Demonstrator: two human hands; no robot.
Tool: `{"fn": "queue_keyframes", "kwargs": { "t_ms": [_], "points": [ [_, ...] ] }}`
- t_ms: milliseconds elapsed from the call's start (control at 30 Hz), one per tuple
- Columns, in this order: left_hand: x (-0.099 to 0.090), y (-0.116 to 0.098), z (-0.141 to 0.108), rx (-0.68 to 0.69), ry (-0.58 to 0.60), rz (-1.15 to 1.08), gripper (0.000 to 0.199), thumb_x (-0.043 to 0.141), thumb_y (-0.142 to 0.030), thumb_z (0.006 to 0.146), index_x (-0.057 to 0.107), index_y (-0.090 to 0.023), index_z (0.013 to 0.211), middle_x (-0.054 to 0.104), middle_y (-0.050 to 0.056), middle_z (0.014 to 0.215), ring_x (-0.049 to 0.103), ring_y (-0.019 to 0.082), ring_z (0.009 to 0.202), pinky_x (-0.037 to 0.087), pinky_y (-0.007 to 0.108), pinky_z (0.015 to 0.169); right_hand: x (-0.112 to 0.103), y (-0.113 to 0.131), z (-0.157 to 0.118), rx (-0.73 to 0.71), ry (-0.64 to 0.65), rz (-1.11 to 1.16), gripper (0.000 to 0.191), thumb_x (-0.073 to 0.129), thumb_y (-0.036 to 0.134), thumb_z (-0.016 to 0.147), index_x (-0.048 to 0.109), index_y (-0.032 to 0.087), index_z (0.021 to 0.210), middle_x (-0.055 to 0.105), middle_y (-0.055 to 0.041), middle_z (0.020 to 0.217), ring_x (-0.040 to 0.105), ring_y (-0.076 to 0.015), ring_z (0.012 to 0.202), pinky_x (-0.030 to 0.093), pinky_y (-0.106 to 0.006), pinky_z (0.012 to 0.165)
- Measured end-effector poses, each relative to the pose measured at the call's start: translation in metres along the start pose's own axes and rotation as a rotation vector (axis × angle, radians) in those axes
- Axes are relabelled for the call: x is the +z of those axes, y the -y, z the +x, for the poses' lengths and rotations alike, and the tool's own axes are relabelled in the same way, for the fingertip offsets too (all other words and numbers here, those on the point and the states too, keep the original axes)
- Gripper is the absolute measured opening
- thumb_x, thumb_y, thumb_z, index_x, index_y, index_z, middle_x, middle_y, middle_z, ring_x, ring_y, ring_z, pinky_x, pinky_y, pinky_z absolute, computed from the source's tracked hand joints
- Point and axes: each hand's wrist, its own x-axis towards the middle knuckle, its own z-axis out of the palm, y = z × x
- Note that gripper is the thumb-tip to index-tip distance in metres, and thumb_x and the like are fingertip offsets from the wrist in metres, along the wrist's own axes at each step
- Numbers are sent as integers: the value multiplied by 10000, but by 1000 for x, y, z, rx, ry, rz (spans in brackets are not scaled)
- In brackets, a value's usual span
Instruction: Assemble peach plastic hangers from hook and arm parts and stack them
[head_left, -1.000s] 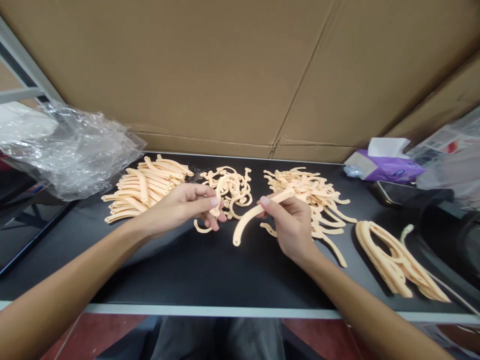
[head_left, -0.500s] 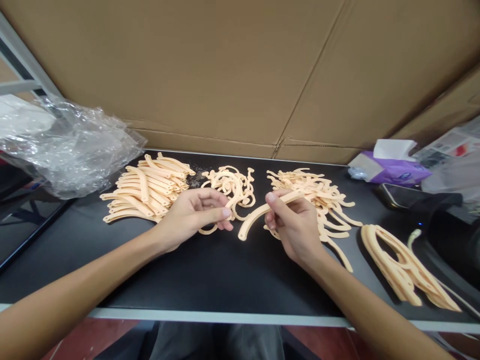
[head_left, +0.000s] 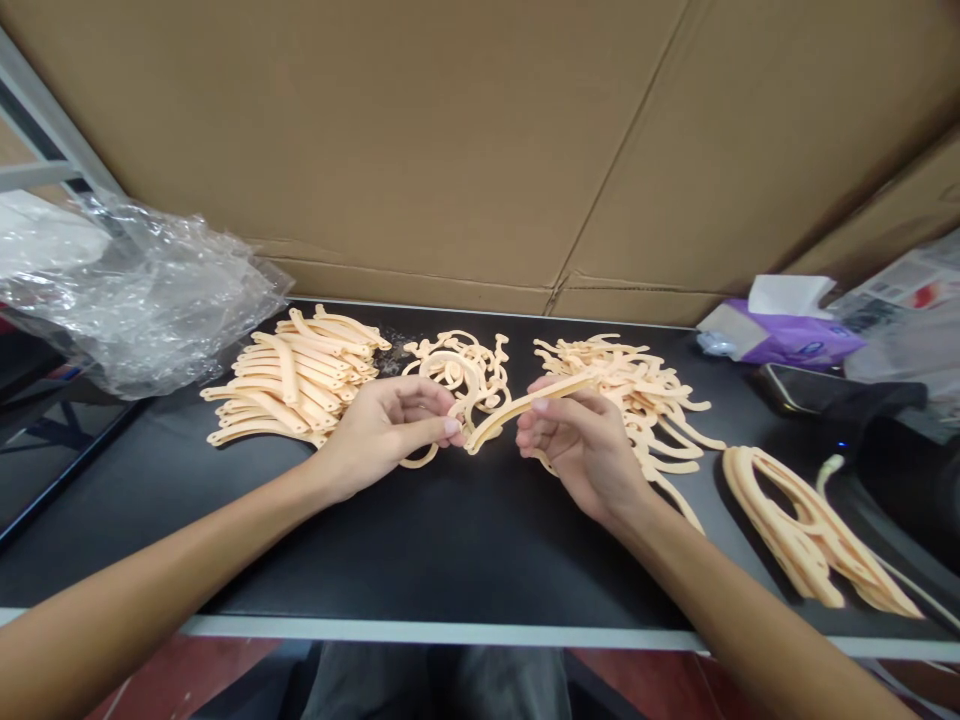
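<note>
My left hand [head_left: 401, 425] pinches a hook-shaped beige piece [head_left: 471, 378] by its lower end, its curve pointing up. Between the thumb and fingers of my right hand [head_left: 581, 440] is a long curved beige arm piece [head_left: 517, 405], whose left end meets the hook piece near my left fingertips. Whether the two are joined cannot be made out. Behind my left hand lies a pile of long beige pieces [head_left: 300, 370]. Small hook pieces [head_left: 495, 345] lie in the middle, and thinner curved pieces [head_left: 660, 390] spread beyond my right hand.
On the black table [head_left: 450, 560], folded beige hanger-like parts [head_left: 810, 530] lie at the right. A purple tissue pack [head_left: 795, 335] and a phone [head_left: 802, 388] are at the back right. Clear plastic wrap [head_left: 172, 290] is at the left, with cardboard [head_left: 420, 150] behind.
The long piece in my right hand has moved left and turned, bringing its end against the hook piece. My right hand has shifted slightly left; my left hand has barely moved.
</note>
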Motion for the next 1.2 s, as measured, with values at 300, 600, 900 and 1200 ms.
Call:
{"fn": "queue_keyframes", "kwargs": {
  "t_ms": [300, 600, 900, 1200],
  "points": [
    [-4, -2, 2, 13, -83, -4, 222, 838, -206, 721, 673, -132, 851, 728, -4, 732, 691, 96, 660, 556, 166, 661, 0, -1, 1, -107, 41, -114, 252, 853, 276, 634, 636, 171, 706, 681, 6, 590, 641, -122, 493, 530, -206, 472],
    [-6, 1, 2, -13, -121, 20, 250, 873, -233, 671, 714, -130, 834, 761, 30, 758, 722, 141, 690, 580, 215, 687, -5, -4, 3, -216, 65, -125, 234, 822, 318, 743, 638, 192, 812, 716, 13, 668, 724, -151, 624, 604, -241, 614],
    [-2, -2, 2, -27, -133, 14, 259, 875, -254, 665, 704, -125, 810, 764, 46, 727, 740, 181, 686, 607, 254, 667, -5, -6, 2, -220, 73, -138, 235, 815, 321, 757, 632, 207, 851, 709, 33, 671, 717, -140, 613, 616, -253, 634],
    [0, -2, 1, -27, -107, 22, 259, 860, -251, 676, 690, -105, 808, 762, 61, 713, 736, 173, 638, 608, 241, 636, -6, -7, 0, -205, 118, -183, 249, 796, 329, 782, 604, 212, 890, 738, 12, 723, 729, -152, 644, 616, -257, 631]
  ]
}}
